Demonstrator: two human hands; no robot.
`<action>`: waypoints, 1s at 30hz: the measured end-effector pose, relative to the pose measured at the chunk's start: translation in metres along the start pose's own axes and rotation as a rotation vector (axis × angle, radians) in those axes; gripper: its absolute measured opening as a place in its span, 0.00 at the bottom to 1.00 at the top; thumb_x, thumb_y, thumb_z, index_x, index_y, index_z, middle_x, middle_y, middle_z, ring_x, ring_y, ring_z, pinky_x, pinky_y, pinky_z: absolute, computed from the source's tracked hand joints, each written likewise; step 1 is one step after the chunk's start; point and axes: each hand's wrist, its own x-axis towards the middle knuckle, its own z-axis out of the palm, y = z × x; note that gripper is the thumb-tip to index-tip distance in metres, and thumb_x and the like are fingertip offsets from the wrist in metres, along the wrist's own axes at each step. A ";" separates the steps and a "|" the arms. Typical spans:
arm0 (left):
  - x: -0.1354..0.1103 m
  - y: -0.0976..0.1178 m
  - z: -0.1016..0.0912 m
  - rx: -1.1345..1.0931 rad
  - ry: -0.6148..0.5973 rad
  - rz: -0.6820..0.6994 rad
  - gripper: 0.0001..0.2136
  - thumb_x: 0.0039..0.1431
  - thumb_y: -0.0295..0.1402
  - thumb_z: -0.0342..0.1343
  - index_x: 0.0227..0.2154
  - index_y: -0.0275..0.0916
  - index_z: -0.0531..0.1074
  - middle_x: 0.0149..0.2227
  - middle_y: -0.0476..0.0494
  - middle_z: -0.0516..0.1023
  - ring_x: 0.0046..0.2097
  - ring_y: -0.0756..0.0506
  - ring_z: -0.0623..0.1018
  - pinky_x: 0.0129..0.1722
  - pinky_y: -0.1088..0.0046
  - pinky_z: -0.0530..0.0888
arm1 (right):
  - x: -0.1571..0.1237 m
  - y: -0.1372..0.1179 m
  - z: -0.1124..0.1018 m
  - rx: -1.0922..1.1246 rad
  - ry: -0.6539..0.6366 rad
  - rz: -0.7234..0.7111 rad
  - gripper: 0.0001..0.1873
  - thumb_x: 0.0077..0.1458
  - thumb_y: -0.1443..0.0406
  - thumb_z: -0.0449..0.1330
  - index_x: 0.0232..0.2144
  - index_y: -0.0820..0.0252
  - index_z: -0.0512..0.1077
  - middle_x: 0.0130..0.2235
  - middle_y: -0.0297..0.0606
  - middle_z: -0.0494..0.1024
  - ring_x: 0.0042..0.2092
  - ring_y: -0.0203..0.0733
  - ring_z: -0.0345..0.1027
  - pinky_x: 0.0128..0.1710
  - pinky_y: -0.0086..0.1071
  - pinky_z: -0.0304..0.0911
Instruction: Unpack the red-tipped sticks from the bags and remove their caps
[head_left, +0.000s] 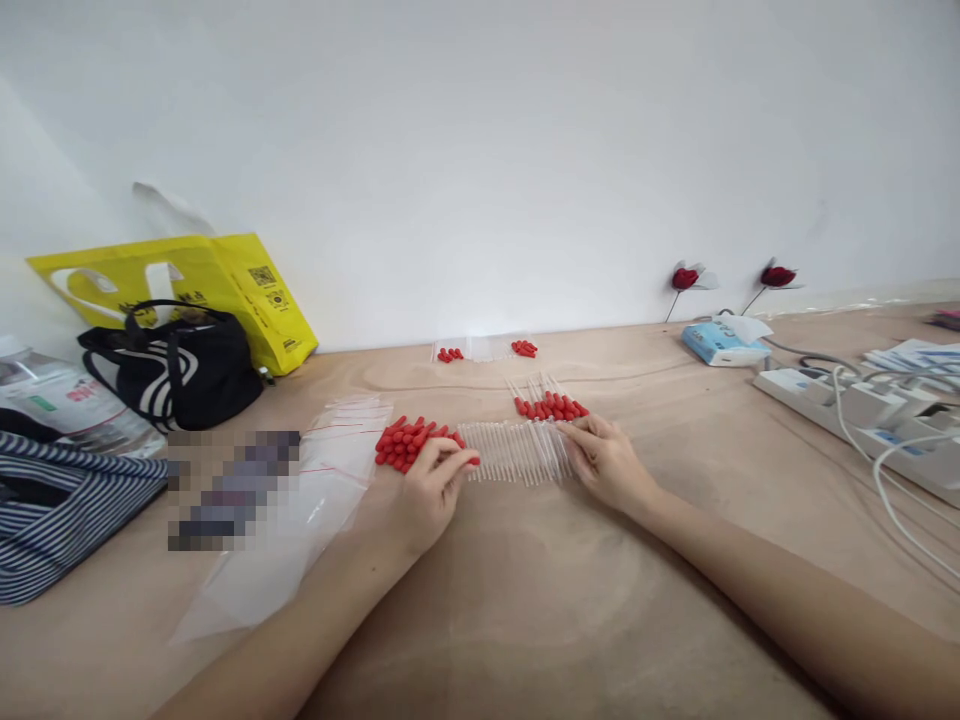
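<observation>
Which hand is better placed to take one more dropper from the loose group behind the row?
Probably the right hand: the loose droppers lie just beyond its fingers; the left hand lies further away.

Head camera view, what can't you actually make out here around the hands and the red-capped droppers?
- Left hand: its fingers cover the near end of the dropper row, so what they pinch is hidden.
- Right hand: its fingertips hide the row's right end.
- Pixelated patch: blurred, and what lies there is unreadable.
- Far small bags: too small to count the red caps.
- Striped cloth: cut off by the left edge.
</observation>
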 end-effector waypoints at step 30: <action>0.009 -0.075 -0.035 0.293 0.217 -0.468 0.13 0.55 0.39 0.45 0.31 0.36 0.71 0.31 0.42 0.76 0.33 0.45 0.71 0.36 0.68 0.67 | 0.013 0.009 0.008 0.028 0.008 0.235 0.13 0.54 0.65 0.47 0.29 0.62 0.70 0.30 0.41 0.71 0.34 0.39 0.66 0.35 0.30 0.61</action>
